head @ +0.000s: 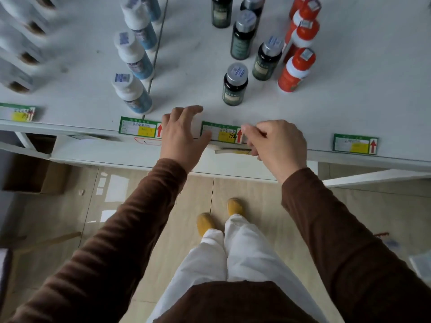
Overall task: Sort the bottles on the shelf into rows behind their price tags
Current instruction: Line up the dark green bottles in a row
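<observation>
On the white shelf (303, 108) stands a row of blue bottles with white caps (133, 92), behind the left-middle price tag (140, 130). Several dark green bottles with silver caps (234, 86) run back in a loose diagonal behind the middle price tag (220, 134). Red bottles with white collars (295, 71) stand to their right, well left of the right price tag (355, 143). My left hand (180, 134) rests on the shelf edge, fingers spread, holding nothing. My right hand (276, 143) pinches the right end of the middle price tag.
Blurred white bottles (21, 54) line the far left, with another price tag (19, 113) below them. A cardboard box (35, 176) sits on the tiled floor under the shelf at left. My feet in yellow shoes (219, 217) stand close to the shelf.
</observation>
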### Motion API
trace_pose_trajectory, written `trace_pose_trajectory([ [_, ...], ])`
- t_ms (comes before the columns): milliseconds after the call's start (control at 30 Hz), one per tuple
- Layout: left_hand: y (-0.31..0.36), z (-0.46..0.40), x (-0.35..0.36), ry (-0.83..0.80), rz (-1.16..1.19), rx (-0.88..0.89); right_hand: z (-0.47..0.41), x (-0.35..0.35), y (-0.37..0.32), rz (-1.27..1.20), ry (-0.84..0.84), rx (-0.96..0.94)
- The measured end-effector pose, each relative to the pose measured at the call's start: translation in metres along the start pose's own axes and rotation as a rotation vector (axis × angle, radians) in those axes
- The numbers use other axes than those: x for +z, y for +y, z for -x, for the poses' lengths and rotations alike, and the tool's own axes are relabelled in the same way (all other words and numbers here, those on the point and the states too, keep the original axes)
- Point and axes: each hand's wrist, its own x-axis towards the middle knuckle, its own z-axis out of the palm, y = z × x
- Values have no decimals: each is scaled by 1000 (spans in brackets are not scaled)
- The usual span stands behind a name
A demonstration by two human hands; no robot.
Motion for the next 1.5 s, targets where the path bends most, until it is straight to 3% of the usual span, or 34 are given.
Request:
trace_pose_trajectory([
  [167, 24, -35, -14, -113, 158, -27, -36, -41, -21, 19, 154, -348],
  [333, 49, -72, 0, -294, 284, -114, -79, -46, -47, 255, -105, -522],
  [500, 58, -90, 0, -361, 345, -109, -94, -54, -49, 210, -184, -443],
  [700, 54, -87, -27, -686, 1142, -225, -95, -93, -52, -361, -164, -171],
  [867, 61, -89, -35, -760, 1348, -278, -92, -112, -59, -460, -104, -136],
  [1000, 61, -92, -38, -762, 1244, -163, -93, -116, -59, -398, -168, -191],
  [1200, 55, -98, -39, -556, 528, 18, -90, -95, -62, -20, -210, -411],
  [1500, 26, -94, -36, -494, 215, -13, -85, -55, -58, 309, -274, -609],
])
